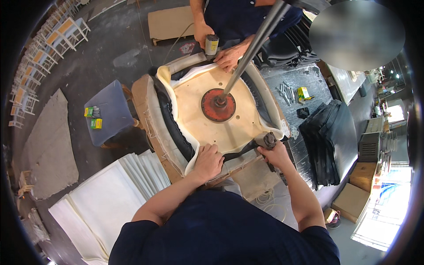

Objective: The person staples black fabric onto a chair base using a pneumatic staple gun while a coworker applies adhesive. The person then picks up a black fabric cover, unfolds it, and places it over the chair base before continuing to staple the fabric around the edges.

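Observation:
A pale wooden seat board [194,95] lies on the work stand, with cream foam padding [189,138] and a black cover [180,141] gathered round its edge. A red round press plate [207,112] on a steel rod [251,53] bears on its middle. My left hand [209,163] is closed on the foam at the near edge, fingers curled over it. In my right hand [277,155] is a staple gun [266,140], its head at the near right corner of the padding. Opposite, a co-worker's hand [229,57] presses the far edge; their other holds another staple gun [212,44].
To the left, a blue-grey covered stool [108,119] carries small green-yellow boxes [96,123]. White sheets [106,190] are stacked at near left. On the right table, staple strips [288,93] and a yellow box [303,93] lie beside a black stack of covers [331,141]. An air hose [267,201] hangs below.

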`<state>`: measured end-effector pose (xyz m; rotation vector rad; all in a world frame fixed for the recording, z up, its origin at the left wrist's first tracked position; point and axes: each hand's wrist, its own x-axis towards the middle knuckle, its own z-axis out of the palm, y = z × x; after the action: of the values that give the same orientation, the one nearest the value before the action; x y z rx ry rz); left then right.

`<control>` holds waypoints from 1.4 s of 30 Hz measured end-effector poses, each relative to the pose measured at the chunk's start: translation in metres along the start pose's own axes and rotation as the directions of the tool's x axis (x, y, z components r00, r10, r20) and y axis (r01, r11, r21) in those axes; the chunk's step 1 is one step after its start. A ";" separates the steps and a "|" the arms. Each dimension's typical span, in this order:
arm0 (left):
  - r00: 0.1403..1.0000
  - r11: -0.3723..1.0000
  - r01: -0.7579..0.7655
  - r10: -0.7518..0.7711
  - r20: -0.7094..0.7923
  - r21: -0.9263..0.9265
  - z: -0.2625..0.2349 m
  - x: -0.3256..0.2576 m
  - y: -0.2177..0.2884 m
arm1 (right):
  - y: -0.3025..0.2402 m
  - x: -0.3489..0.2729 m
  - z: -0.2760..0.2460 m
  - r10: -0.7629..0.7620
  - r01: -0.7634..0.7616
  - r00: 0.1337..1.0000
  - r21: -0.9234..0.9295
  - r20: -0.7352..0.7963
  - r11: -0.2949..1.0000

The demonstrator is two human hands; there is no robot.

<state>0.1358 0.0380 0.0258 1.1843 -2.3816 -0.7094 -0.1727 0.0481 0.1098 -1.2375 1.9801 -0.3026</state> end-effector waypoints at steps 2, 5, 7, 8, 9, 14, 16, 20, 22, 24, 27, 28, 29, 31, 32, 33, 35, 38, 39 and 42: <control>0.997 0.999 0.030 -0.032 -0.075 -0.029 0.007 -0.001 -0.003 | -0.006 -0.005 -0.001 0.019 -0.021 1.000 0.108 0.023 0.994; 0.986 0.995 0.085 -0.092 -0.141 -0.057 0.011 -0.002 -0.005 | -0.026 -0.025 0.006 0.039 -0.055 0.997 0.261 0.068 0.964; 0.979 0.993 0.093 -0.105 -0.172 -0.078 0.011 -0.002 -0.004 | -0.031 -0.044 0.023 0.061 -0.100 0.990 0.325 0.127 0.940; 0.978 0.990 0.112 -0.126 -0.169 -0.091 0.011 -0.002 -0.004 | -0.033 -0.050 0.032 0.087 -0.151 0.977 0.340 0.197 0.928; 0.975 0.986 0.130 -0.146 -0.168 -0.106 0.012 -0.002 -0.003 | -0.041 -0.056 0.043 0.037 -0.124 0.974 0.394 0.221 0.911; 0.966 0.969 0.179 -0.206 -0.156 -0.172 0.016 0.002 -0.004 | -0.055 -0.057 0.076 0.101 -0.236 0.944 0.433 0.313 0.870; 0.964 0.964 0.182 -0.213 -0.157 -0.193 0.016 0.002 -0.006 | -0.066 -0.053 0.078 0.120 -0.250 0.939 0.398 0.323 0.883; 0.957 0.960 0.179 -0.221 -0.188 -0.214 0.017 0.004 -0.006 | -0.075 -0.046 0.077 0.181 -0.284 0.929 0.307 0.324 0.908; 0.948 0.953 0.185 -0.238 -0.213 -0.240 0.018 0.006 -0.003 | -0.077 -0.045 0.079 0.186 -0.278 0.937 0.310 0.295 0.909; 0.947 0.952 0.189 -0.241 -0.211 -0.241 0.017 0.005 -0.002 | -0.082 -0.045 0.081 0.196 -0.278 0.941 0.297 0.277 0.914; 0.951 0.956 0.188 -0.234 -0.200 -0.226 0.018 0.005 -0.002 | -0.089 -0.043 0.081 0.214 -0.281 0.939 0.241 0.271 0.929; 0.955 0.959 0.183 -0.226 -0.193 -0.218 0.018 0.004 -0.002 | -0.086 -0.041 0.082 0.219 -0.280 0.937 0.215 0.271 0.936; 0.957 0.957 0.188 -0.229 -0.180 -0.219 0.018 0.004 -0.002 | -0.084 -0.041 0.082 0.224 -0.280 0.936 0.190 0.271 0.941; 0.959 0.958 0.199 -0.234 -0.160 -0.208 0.022 0.004 -0.004 | -0.093 -0.040 0.081 0.215 -0.272 0.939 0.194 0.268 0.943; 0.953 0.955 0.208 -0.247 -0.175 -0.214 0.025 0.003 -0.004 | -0.097 -0.040 0.082 0.212 -0.269 0.940 0.199 0.266 0.942; 0.951 0.955 0.196 -0.240 -0.194 -0.222 0.025 0.005 -0.002 | -0.093 -0.039 0.083 0.200 -0.249 0.945 0.169 0.259 0.954; 0.954 0.959 0.189 -0.231 -0.194 -0.211 0.025 0.006 0.000 | -0.083 -0.037 0.085 0.183 -0.215 0.952 0.111 0.243 0.970; 0.962 0.967 0.214 -0.233 -0.142 -0.138 0.019 0.007 0.001 | -0.093 -0.039 0.078 0.125 -0.194 0.954 0.241 0.273 0.951; 0.964 0.969 0.222 -0.235 -0.124 -0.109 0.015 0.007 0.001 | -0.097 -0.038 0.072 0.222 -0.286 0.924 0.176 0.312 0.942; 0.981 0.982 0.169 -0.176 -0.081 -0.081 0.002 0.024 0.011 | -0.060 -0.059 0.072 -0.011 -0.074 0.991 0.613 0.133 0.787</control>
<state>0.1145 0.0246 0.0339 1.3737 -2.1814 -0.7761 -0.0682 0.0812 0.1225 -0.7678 1.5877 -0.7675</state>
